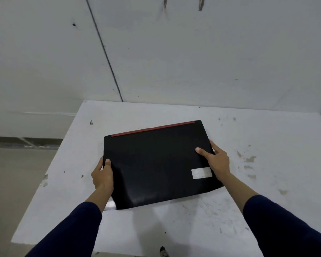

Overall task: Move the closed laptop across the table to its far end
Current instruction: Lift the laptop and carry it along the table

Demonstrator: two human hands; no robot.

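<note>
A closed black laptop (154, 162) with a red strip along its far edge and a silver sticker near its right front corner is over the middle of the white table (248, 130). Its near edge looks slightly raised off the surface. My left hand (102, 176) grips the laptop's left edge, thumb on the lid. My right hand (216, 160) grips the right edge, thumb on top and fingers wrapped around the side. Both arms wear dark blue sleeves.
The table is scuffed, with chipped paint on its right side. Its far edge stands against a pale wall with a dark vertical seam (107, 58). Bare floor (17, 173) lies beyond the table's left edge.
</note>
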